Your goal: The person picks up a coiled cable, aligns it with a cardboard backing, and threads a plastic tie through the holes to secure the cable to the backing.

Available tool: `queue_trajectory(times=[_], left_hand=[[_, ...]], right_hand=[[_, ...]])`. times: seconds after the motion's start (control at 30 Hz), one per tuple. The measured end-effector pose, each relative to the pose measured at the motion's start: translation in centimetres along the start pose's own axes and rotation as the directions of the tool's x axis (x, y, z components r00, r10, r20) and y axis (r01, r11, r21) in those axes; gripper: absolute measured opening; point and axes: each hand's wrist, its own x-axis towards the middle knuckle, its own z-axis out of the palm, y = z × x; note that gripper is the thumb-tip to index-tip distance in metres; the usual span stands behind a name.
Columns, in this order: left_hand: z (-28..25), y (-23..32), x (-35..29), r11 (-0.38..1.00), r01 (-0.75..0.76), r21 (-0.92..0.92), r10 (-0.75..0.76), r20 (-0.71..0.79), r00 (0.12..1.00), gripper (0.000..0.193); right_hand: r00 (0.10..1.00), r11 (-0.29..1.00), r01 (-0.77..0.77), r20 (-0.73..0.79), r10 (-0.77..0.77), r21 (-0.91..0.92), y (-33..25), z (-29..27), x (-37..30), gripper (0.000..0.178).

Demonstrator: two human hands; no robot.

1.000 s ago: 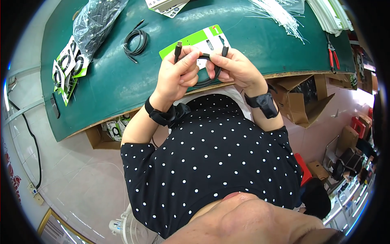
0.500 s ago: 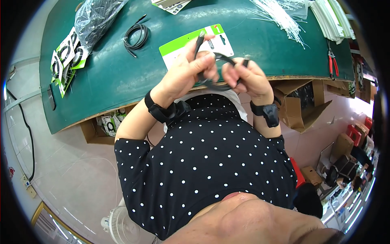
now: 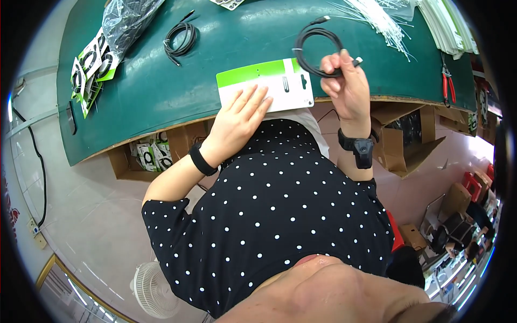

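My right hand (image 3: 347, 86) pinches a coiled black cable (image 3: 300, 49) between thumb and fingers, holding it raised over the table's near side. Both of the cable's plug ends stick out from the loop. Under my left hand (image 3: 240, 121) lies a white and green packaging card (image 3: 285, 89); the fingers rest flat and stretched out on its lower left part. The card has a hang hole at its right side and sits at the table's front edge. Another coiled black cable (image 3: 186, 40) lies on the table farther left.
Carded cables (image 3: 89, 70) and a clear plastic bag of dark items (image 3: 128, 24) sit at the left of the green table (image 3: 237, 46). White cable ties (image 3: 379, 24), stacked cards (image 3: 444, 27) and red-handled pliers (image 3: 448, 86) are at the right. Cardboard boxes (image 3: 401, 140) stand below the edge.
My left hand has let go of the cable and moved down onto the card. My right hand has carried the coil up and to the right. The card has shifted slightly toward me.
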Motion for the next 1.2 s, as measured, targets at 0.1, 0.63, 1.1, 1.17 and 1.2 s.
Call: queue_trajectory(times=[0.1, 0.63, 1.1, 1.17, 1.2], left_hand=[[0.4, 0.5, -1.0, 0.998, -0.027, -0.05, 0.021, -0.108, 0.994, 0.041], [2.6, 0.7, -0.9, 0.949, -0.156, -0.273, 0.024, -0.431, 0.902, 0.02], [1.8, 0.3, -0.9, 0.941, -0.169, -0.294, 0.049, -0.374, 0.926, 0.021], [1.9, 0.4, -0.9, 0.942, -0.173, -0.287, 0.054, -0.378, 0.924, 0.021], [2.0, 0.4, -0.9, 0.943, -0.178, -0.28, 0.06, -0.384, 0.921, 0.02]], right_hand=[[0.997, 0.991, -0.079, 0.015, 0.082, -0.108, 1.7, 1.2, -0.2, 0.031], [0.907, 0.657, -0.231, 0.085, 0.412, -0.718, 3.3, 2.4, -1.2, 0.025], [0.693, 0.163, 0.709, 0.72, 0.022, -0.687, 2.6, 1.1, -0.5, 0.016], [0.692, 0.168, 0.709, 0.721, 0.023, -0.685, 2.9, 1.2, -0.6, 0.015], [0.691, 0.171, 0.709, 0.722, 0.023, -0.684, 3.1, 1.3, -0.6, 0.014]])
